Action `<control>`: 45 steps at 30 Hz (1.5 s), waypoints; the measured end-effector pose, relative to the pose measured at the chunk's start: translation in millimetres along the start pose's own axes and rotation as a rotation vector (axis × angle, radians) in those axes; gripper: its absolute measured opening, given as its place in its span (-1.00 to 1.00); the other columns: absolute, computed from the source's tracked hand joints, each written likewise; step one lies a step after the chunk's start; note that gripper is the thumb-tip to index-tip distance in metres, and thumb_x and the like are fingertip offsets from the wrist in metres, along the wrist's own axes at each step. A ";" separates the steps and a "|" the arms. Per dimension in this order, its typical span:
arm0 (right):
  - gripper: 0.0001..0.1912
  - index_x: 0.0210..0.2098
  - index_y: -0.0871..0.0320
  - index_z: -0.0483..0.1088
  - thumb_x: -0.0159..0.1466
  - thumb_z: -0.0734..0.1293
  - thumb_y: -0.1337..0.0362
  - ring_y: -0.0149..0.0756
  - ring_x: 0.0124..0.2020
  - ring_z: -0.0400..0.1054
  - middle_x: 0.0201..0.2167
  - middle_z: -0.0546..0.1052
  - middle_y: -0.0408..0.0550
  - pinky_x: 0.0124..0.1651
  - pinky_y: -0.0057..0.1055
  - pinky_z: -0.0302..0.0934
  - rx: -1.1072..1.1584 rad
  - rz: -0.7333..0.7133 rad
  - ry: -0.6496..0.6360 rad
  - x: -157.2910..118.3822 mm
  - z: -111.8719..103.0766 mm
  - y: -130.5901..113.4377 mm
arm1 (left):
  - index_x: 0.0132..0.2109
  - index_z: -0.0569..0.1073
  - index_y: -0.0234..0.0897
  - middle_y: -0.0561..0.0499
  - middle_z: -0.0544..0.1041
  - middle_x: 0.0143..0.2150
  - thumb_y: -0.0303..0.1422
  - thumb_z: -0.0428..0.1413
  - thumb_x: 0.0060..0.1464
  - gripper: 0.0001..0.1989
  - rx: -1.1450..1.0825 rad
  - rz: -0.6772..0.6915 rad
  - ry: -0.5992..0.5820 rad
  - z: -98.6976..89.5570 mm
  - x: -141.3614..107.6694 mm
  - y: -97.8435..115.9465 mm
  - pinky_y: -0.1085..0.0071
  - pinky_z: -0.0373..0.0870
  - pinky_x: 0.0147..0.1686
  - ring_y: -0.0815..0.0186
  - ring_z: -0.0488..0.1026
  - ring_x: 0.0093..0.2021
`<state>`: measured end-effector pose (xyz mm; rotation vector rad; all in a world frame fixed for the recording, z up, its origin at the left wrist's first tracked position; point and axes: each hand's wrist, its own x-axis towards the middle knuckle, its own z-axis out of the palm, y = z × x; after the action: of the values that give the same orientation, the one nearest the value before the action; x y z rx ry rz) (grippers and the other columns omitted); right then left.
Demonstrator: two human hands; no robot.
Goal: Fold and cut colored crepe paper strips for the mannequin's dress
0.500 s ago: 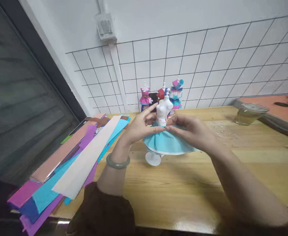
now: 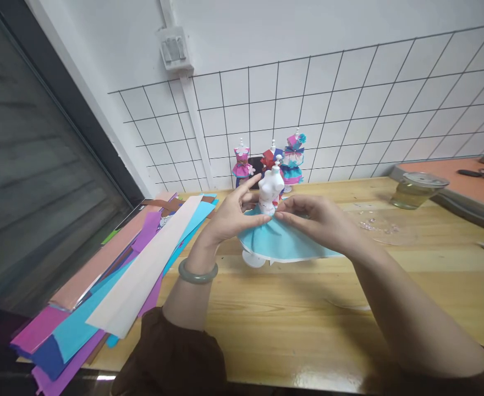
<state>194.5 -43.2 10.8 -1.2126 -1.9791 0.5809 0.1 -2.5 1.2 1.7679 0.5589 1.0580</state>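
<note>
A small white dress form (image 2: pixel 270 190) stands on its round base (image 2: pixel 253 258) in front of me, leaning slightly. Light blue fabric (image 2: pixel 283 242) with a white edge wraps its waist and flares out as a skirt. My left hand (image 2: pixel 242 212) grips the waist from the left, its thumb pressed on the fabric's top edge and its index finger up along the torso. On the right side of the waist, my right hand (image 2: pixel 316 223) pinches the fabric's upper edge between thumb and fingers.
Behind stand several dressed miniature forms, one in pink (image 2: pixel 242 162) and one in pink and blue (image 2: pixel 295 159). Coloured fabric strips (image 2: pixel 143 269) are piled at left. To the right are a cup of liquid (image 2: pixel 417 192), small clear beads (image 2: pixel 378 225) and an orange mat (image 2: pixel 444 170).
The dress form has tilted and sits slightly lower between my hands. The skirt's right edge spreads further right, and its base is more covered. Both hands keep their hold at the waist.
</note>
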 end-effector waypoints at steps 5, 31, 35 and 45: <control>-0.74 -0.35 0.11 0.44 0.18 0.25 0.06 -0.32 -0.44 0.35 -0.41 0.53 -0.10 -0.46 -0.42 0.12 -0.098 0.007 -0.010 -2.1 -1.9 0.2 | 0.25 0.11 -0.10 -0.14 0.40 0.08 -0.38 0.28 -0.19 -0.15 0.009 0.004 -0.007 -1.7 -0.5 1.7 0.12 0.26 0.06 0.10 0.35 0.05; -0.79 -0.39 0.14 0.44 0.18 0.27 0.14 -0.34 -0.43 0.34 -0.42 0.52 -0.09 -0.44 -0.44 0.15 -0.068 -0.102 -0.013 -9.5 -4.8 -17.6 | 0.24 0.12 -0.11 -0.13 0.42 0.05 -0.35 0.32 -0.23 -0.12 -0.018 0.035 -0.064 -6.9 -1.0 4.0 0.12 0.22 0.07 0.10 0.35 0.05; -0.79 -0.39 0.14 0.43 0.19 0.27 0.13 -0.35 -0.45 0.32 -0.43 0.51 -0.09 -0.45 -0.44 0.14 -0.067 -0.108 -0.014 -9.7 -5.0 -18.3 | 0.24 0.12 -0.10 -0.14 0.42 0.05 -0.35 0.31 -0.24 -0.12 -0.025 0.004 -0.062 -6.7 -1.9 6.4 0.13 0.25 0.04 0.10 0.35 0.05; -0.80 -0.41 0.14 0.42 0.20 0.27 0.15 -0.37 -0.47 0.30 -0.46 0.49 -0.11 -0.45 -0.45 0.11 -0.074 -0.108 -0.009 -9.2 -3.9 -16.4 | 0.23 0.14 -0.13 -0.12 0.43 0.04 -0.36 0.31 -0.22 -0.15 -0.013 0.030 -0.073 -4.4 -2.0 9.6 0.14 0.23 0.07 0.11 0.34 0.05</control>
<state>191.0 -58.9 21.4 -1.1402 -2.0761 0.4631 -5.5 -6.0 9.7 1.8007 0.4804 1.0117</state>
